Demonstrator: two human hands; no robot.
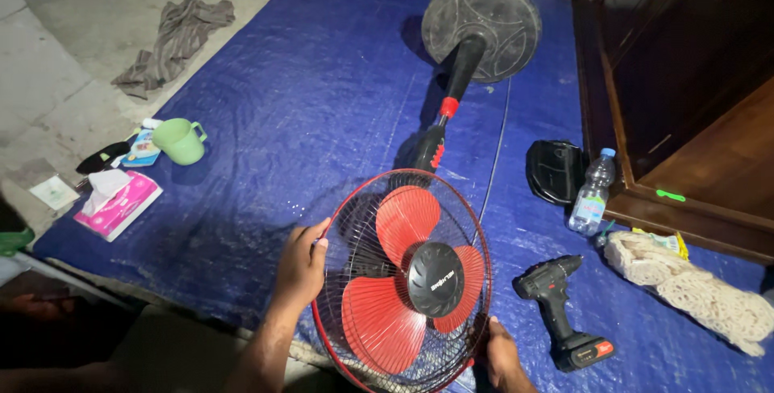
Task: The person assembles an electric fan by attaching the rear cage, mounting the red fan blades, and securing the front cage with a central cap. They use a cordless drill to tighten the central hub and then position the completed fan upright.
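pedestal fan [403, 276] lying flat between the hands, head nearest them. red wire grille [352, 224] on, three red blades [379, 320] and black centre hub [435, 278] behind it. black pole [451, 103] with red collar runs away from the hands to the round black base [508, 14].

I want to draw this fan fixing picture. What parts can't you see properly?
- Head view: the right hand is partly behind the fan guard, so its grip is unclear.
- The bottom of the guard is cut off by the picture's lower edge.
- The left hand rests on the guard's rim; its fingertips are hidden behind the wires.
- The black case is too dark to identify.
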